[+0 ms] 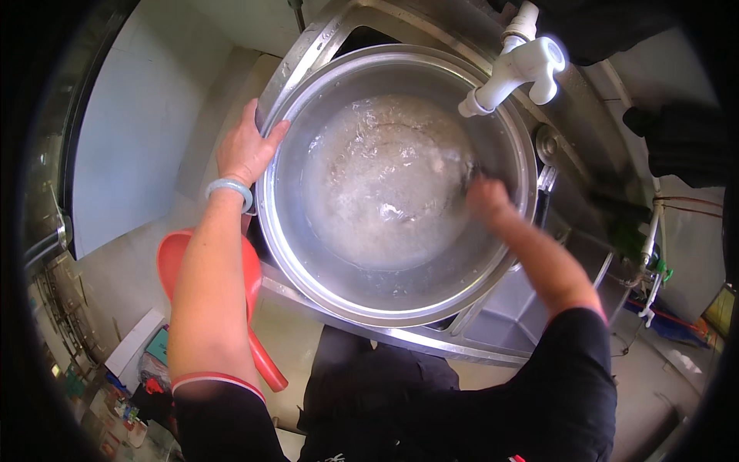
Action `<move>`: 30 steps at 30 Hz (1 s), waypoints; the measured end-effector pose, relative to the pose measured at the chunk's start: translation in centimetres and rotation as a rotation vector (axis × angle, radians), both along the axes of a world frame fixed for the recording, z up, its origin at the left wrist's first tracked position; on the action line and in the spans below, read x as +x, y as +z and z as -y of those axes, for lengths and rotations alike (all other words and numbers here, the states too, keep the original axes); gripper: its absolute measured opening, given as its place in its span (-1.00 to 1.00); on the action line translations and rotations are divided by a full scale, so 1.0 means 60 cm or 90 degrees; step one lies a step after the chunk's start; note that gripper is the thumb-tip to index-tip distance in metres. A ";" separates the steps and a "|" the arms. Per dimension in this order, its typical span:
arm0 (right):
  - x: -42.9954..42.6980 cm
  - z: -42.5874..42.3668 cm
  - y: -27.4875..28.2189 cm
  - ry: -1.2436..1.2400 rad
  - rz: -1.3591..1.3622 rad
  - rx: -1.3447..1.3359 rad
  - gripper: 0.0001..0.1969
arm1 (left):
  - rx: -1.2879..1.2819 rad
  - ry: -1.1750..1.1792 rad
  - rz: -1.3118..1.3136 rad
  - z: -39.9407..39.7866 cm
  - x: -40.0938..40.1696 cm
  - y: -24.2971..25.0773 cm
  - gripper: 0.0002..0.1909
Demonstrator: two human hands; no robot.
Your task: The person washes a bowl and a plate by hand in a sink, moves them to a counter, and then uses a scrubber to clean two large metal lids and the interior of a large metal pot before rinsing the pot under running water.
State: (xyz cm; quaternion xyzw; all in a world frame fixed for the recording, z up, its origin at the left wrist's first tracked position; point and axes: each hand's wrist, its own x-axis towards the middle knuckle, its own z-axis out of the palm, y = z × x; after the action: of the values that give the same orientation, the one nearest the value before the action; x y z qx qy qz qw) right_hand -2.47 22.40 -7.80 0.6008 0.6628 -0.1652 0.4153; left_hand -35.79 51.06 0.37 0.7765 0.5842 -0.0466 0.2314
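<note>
A large round stainless steel basin (398,306) sits over the sink. Cloudy, pale brown water (381,190) ripples inside it. My left hand (248,144) grips the basin's left rim, thumb over the edge; a pale bangle (230,186) circles that wrist. Inside the right part of the basin, my right hand (489,199) is blurred, its fingers curled at the water's edge. Something small and dark shows at those fingers, too blurred to name. Whether the hand holds it cannot be told. Nothing solid can be made out clearly beneath the cloudy surface.
A white plastic tap (514,72) juts over the basin's upper right rim. The metal sink (502,306) continues to the right. Partly behind my left forearm is a red plastic water scoop (254,271). A second small tap (651,300) stands at far right.
</note>
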 end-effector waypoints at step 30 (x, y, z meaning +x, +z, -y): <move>-0.312 0.054 0.009 -0.350 -0.494 -0.194 -0.63 | 0.038 0.011 -0.031 0.005 -0.006 0.000 -0.16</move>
State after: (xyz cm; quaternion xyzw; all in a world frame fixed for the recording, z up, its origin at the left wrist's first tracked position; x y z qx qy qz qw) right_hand -21.19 19.17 -7.25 0.5801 0.5539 -0.5747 0.1623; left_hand -36.13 50.78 0.36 0.7769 0.5972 -0.0459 0.1940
